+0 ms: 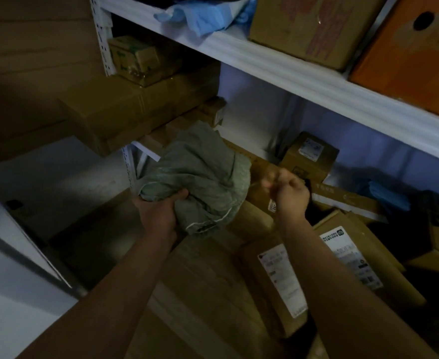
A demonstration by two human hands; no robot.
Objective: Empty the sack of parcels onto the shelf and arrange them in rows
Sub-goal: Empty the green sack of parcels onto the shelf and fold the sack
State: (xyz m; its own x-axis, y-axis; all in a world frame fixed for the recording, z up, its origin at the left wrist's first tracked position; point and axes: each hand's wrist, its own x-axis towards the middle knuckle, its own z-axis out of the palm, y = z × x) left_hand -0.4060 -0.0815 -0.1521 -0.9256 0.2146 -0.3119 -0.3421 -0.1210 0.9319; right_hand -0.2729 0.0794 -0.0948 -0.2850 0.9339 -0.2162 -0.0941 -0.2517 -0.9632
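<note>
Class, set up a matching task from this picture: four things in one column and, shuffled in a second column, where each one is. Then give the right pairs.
Things:
1. sack
2. orange box
3. blue plastic
4. labelled parcel

Places:
A. upper shelf, far right
B. lower shelf, under the right forearm
C. in the left hand
D. upper shelf, left of the boxes

Pairs: 1-C, 2-A, 3-D, 4-B

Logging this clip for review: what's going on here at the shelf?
A person stands at a white shelf. The left hand grips a crumpled green sack that looks nearly empty. The right hand is curled and blurred beside it. Cardboard parcels lie jumbled below, not yet in rows.
</note>
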